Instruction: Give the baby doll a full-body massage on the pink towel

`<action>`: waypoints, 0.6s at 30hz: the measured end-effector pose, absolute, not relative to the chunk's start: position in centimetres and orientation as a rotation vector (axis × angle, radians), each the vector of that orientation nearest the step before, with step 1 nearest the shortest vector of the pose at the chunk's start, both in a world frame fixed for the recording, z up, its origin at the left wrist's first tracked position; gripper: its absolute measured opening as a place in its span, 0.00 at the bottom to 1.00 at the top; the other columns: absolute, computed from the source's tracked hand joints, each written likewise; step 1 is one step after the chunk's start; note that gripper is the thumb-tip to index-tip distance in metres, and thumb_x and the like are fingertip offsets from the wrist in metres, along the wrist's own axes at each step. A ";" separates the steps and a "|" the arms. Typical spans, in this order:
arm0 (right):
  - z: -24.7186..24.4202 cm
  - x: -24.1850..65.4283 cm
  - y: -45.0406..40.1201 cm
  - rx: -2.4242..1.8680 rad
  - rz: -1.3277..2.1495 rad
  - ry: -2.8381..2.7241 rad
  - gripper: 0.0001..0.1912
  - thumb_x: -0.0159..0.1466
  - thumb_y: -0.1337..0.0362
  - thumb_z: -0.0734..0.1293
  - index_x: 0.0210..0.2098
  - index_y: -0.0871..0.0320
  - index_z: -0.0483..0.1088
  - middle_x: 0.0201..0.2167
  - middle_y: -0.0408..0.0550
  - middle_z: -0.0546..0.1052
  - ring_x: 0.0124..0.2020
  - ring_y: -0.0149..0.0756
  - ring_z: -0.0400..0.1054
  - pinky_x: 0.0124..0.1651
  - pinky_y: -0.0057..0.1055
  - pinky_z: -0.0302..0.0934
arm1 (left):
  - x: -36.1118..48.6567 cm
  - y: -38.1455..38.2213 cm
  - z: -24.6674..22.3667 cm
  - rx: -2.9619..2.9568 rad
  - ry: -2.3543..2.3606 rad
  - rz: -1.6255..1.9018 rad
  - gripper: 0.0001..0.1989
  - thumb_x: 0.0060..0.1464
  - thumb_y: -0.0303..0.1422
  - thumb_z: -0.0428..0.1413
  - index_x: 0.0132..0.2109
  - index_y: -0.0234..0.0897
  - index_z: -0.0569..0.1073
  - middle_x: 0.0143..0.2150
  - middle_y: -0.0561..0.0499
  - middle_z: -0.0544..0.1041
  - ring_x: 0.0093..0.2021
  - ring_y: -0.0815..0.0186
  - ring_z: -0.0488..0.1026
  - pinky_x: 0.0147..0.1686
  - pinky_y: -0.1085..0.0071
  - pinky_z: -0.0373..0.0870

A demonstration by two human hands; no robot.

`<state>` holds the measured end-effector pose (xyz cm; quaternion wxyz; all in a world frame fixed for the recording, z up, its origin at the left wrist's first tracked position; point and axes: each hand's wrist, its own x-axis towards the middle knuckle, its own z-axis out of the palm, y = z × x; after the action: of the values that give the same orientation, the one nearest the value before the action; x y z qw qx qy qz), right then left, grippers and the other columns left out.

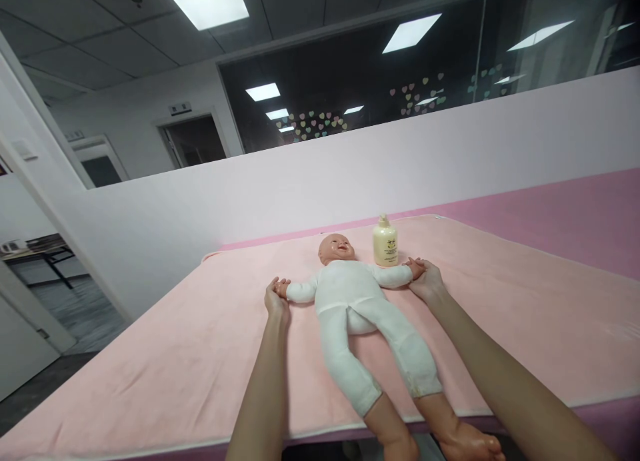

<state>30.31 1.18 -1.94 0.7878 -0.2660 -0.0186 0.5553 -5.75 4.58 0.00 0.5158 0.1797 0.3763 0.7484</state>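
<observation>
A baby doll (pixel 353 288) with a white cloth body lies on its back on a pink cloth (pixel 175 354). Its head is at the far side, and its feet hang over the near edge. Both its arms are stretched out sideways. My left hand (pixel 276 299) is closed around the doll's hand on the left of the view. On the other side, my right hand (pixel 428 281) grips the doll's other hand. A pale yellow pump bottle (pixel 385 242) stands upright beside the doll's head, just beyond its arm.
A low white wall (pixel 300 188) runs behind the padded table, with a dark window (pixel 350 81) above it. Pink padding (pixel 575 211) shows at the right. Through an opening at the left stands another table (pixel 43 251).
</observation>
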 end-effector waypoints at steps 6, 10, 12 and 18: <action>-2.2 30.4 1.2 -0.514 1.179 -0.072 0.07 0.59 0.65 0.58 0.24 0.56 0.58 0.20 0.40 0.68 0.20 0.29 0.64 0.27 0.28 0.67 | -5.5 4.5 0.2 0.472 0.934 1.788 0.09 0.47 0.25 0.48 0.39 0.34 0.67 0.34 0.47 0.73 0.34 0.65 0.74 0.39 0.67 0.69; -2.4 30.7 1.6 -0.524 1.232 -0.086 0.11 0.62 0.59 0.58 0.25 0.55 0.57 0.17 0.38 0.64 0.18 0.28 0.62 0.26 0.28 0.66 | -5.4 4.5 0.2 0.479 0.935 1.800 0.09 0.49 0.25 0.47 0.39 0.34 0.67 0.35 0.46 0.74 0.35 0.65 0.74 0.40 0.67 0.69; -2.3 30.6 1.7 -0.560 1.261 -0.091 0.11 0.63 0.60 0.58 0.25 0.55 0.57 0.16 0.37 0.64 0.17 0.27 0.61 0.26 0.27 0.66 | -5.4 4.5 0.2 0.485 0.930 1.802 0.09 0.50 0.24 0.47 0.39 0.34 0.67 0.35 0.45 0.74 0.36 0.64 0.74 0.40 0.67 0.69; -2.1 30.1 1.6 -0.631 1.259 -0.172 0.13 0.63 0.58 0.61 0.25 0.55 0.57 0.15 0.36 0.64 0.17 0.27 0.62 0.26 0.26 0.67 | -5.4 4.7 -0.2 0.513 0.910 1.809 0.08 0.52 0.25 0.48 0.40 0.33 0.67 0.36 0.44 0.74 0.38 0.64 0.74 0.43 0.66 0.69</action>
<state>30.15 1.62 -2.13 0.7587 -0.2898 -0.0790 0.5781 -5.44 4.65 -0.15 0.5023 0.2121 0.3767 0.7489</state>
